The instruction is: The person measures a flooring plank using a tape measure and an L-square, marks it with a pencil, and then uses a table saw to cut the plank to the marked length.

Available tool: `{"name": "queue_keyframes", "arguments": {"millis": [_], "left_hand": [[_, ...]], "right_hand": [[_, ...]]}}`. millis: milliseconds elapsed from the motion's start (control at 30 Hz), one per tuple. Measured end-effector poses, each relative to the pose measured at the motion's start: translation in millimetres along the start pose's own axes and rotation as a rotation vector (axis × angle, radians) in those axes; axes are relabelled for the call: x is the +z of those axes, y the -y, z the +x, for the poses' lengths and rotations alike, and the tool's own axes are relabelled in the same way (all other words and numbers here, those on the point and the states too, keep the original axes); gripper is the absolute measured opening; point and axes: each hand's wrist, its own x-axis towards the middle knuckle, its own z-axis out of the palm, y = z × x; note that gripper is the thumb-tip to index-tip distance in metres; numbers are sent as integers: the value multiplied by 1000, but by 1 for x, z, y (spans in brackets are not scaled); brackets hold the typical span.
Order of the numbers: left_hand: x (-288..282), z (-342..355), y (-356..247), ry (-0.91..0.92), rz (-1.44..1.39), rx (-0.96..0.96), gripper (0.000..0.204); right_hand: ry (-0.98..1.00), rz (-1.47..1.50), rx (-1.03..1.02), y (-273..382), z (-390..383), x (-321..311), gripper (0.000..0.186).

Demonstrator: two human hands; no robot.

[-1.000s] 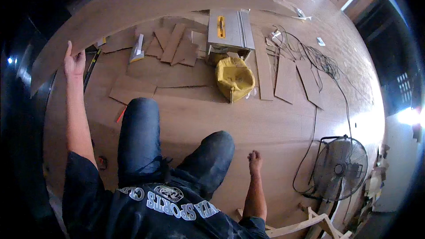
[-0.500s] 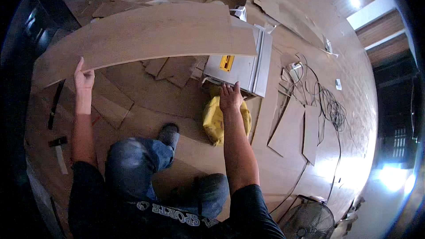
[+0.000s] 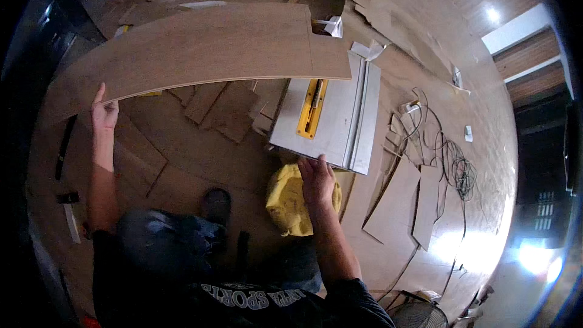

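Observation:
A long, thin wooden board (image 3: 212,42) spans the far left and middle, its right end lying over the far part of a table saw (image 3: 340,115). My left hand (image 3: 104,112) grips the board's near edge toward its left end, thumb up against the face. On the saw's silver top, a yellow insert (image 3: 306,127) surrounds the blade slot; the blade (image 3: 316,94) shows in it just short of the board. My right hand (image 3: 317,182) is closed on the saw's near edge, its lower fingers partly hidden. Below that edge hangs a yellow bag (image 3: 285,203).
Thin board offcuts (image 3: 395,200) lie right of the saw, near a tangled black cable (image 3: 458,167). More offcuts (image 3: 212,106) lie to its left. A hammer (image 3: 71,217) rests at the left. A fan (image 3: 419,313) stands at the lower right.
The saw now sits lower in view, with more of its top and blade slot uncovered by the board. My right hand has closed on its near edge. My left hand still holds the board.

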Motion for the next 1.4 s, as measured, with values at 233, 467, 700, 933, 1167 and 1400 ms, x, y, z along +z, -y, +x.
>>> {"name": "queue_keyframes", "arguments": {"millis": [233, 467, 700, 933, 1167, 1400], "left_hand": [[-12, 36, -13, -94, 90, 96, 32], [2, 62, 31, 76, 2, -57, 32], [23, 94, 69, 39, 128, 10, 40], [51, 113, 117, 43, 205, -30, 42], [51, 133, 149, 74, 137, -85, 36], [25, 164, 161, 48, 207, -98, 25]], "right_hand": [[158, -448, 389, 61, -47, 0, 41], [-94, -1433, -467, 97, 45, 65, 55], [74, -1517, -345, 97, 87, 55, 37], [50, -1613, -250, 113, 92, 48, 30], [-496, -1837, -667, 183, 169, -22, 45], [-83, -1528, -865, 211, 350, -12, 45]]}}
